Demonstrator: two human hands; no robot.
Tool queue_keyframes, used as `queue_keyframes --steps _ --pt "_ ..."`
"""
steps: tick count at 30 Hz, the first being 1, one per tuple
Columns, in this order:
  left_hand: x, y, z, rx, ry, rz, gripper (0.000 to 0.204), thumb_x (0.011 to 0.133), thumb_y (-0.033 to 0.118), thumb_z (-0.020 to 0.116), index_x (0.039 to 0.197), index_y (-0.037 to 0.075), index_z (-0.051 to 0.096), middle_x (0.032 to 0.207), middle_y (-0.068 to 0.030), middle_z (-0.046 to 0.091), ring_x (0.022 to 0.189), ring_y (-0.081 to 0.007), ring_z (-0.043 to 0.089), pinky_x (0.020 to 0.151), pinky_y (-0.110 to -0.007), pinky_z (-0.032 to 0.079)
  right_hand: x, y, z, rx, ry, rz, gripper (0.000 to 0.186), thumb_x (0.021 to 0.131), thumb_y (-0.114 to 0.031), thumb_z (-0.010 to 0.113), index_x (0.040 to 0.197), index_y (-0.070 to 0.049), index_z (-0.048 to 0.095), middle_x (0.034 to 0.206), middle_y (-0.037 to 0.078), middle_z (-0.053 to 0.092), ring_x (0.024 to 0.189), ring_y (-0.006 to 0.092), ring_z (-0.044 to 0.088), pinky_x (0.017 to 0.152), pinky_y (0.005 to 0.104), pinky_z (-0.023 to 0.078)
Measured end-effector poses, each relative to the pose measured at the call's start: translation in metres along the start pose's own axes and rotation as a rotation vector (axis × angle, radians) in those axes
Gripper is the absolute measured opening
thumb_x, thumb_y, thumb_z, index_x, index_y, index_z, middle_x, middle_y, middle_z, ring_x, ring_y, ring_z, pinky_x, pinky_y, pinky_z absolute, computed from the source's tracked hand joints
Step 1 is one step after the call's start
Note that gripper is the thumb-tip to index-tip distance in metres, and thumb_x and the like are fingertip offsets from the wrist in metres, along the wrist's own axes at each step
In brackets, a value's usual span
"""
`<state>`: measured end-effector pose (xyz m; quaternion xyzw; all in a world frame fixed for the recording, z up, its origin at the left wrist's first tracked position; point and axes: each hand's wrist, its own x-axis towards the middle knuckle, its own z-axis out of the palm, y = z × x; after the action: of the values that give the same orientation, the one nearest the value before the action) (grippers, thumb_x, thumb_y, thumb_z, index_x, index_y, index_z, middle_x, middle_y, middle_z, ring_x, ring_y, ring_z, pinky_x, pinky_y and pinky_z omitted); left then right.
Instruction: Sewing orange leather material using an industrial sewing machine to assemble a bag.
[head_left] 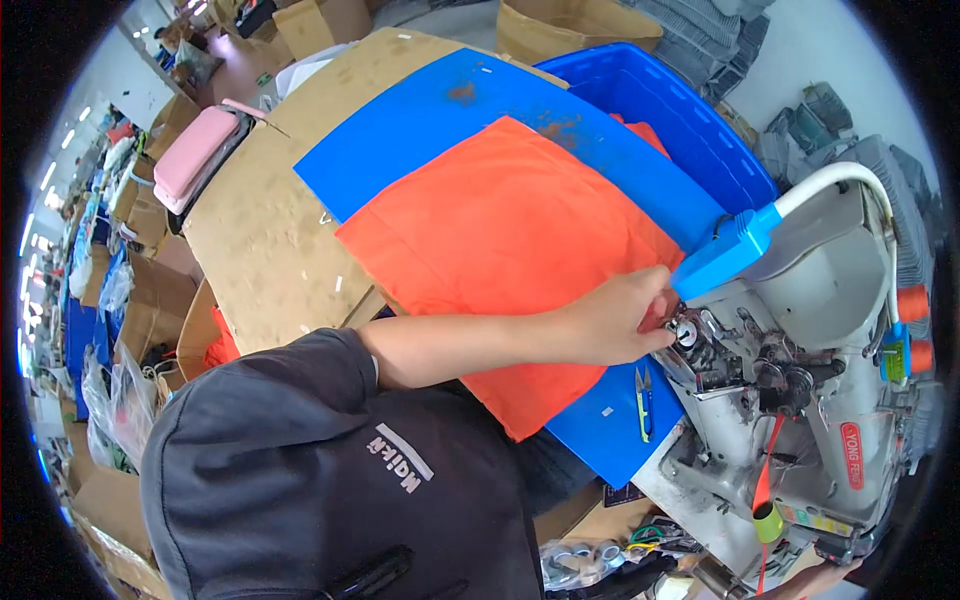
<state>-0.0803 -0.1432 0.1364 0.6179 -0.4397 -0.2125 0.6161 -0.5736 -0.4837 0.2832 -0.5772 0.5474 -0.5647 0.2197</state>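
My left hand reaches across to the sewing machine, its bent fingers closed at the metal parts by the needle end. What they grip, if anything, is hidden. Beneath that forearm a folded orange cloth lies flat on a blue board. A blue lamp head on a white bent neck hangs just above the fingers. At the lower right edge only part of my right hand shows beside the machine, fingers hidden. An orange strip runs down the machine through a yellow-green ring.
Thread snips lie on the board near the machine. Behind it stands a blue bin with orange cloth inside. Orange thread spools sit at the far right. A pink case rests at the brown tabletop's left edge. Scissors lie below.
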Motion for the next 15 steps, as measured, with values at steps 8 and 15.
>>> queue_keyframes --steps 8,15 --pt "0.010 -0.010 0.010 0.021 0.080 -0.034 0.014 0.081 0.010 0.065 0.086 -0.001 0.058 0.065 -0.0111 0.059 0.061 -0.0274 0.060 0.061 -0.039 0.048 -0.049 -0.042 0.041 -0.095 0.062 0.122 0.071 0.096 -0.050 0.048 0.126 0.014 0.046 0.129 0.028 0.049 0.111 0.0372 0.055 0.085 0.0493 0.051" --pt "-0.021 -0.005 -0.031 -0.062 -0.345 0.183 0.011 0.086 0.007 0.068 0.085 0.003 0.058 0.085 -0.0053 0.059 0.070 -0.0163 0.057 0.067 -0.029 0.047 0.051 -0.031 -0.007 -0.376 -0.100 -0.069 0.078 0.096 -0.054 0.045 0.110 0.022 0.052 0.106 0.029 0.059 0.089 0.0339 0.063 0.069 0.0429 0.055"
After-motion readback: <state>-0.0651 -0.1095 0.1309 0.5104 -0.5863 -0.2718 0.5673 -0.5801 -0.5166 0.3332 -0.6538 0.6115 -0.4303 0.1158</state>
